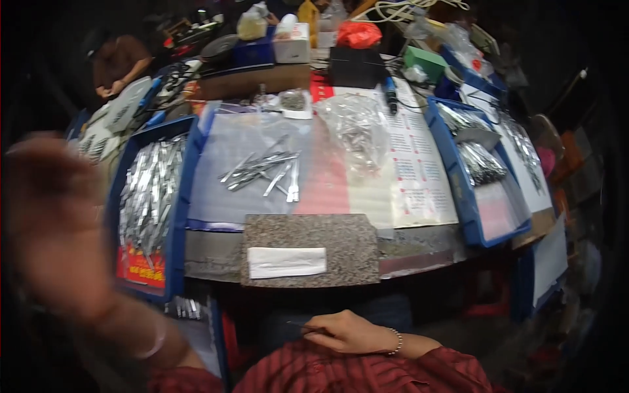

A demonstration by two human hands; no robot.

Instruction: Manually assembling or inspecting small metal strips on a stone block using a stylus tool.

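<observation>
My left hand (56, 223) is raised at the far left, close to the camera and smeared by motion; its fingers cannot be made out. It covers part of the area beside a blue tray (188, 167) full of thin silvery metal strips (151, 190). Low in front of my body, my right hand (347, 331) is closed around a thin dark pointed tool (300, 325), mostly hidden in the fingers. Beyond it, a folded white paper strip (287, 262) lies on a speckled stone slab (341, 242) at the table's front edge. A loose pile of metal strips (262, 171) rests on a plastic-covered sheet (229, 137).
A clear plastic bag (357, 134) with small parts lies mid-table. On the right stands a blue tray (452, 177) holding bundles of silvery pieces (481, 164). Boxes (291, 42) and a red bag (359, 35) crowd the back. Another person (121, 62) sits far left.
</observation>
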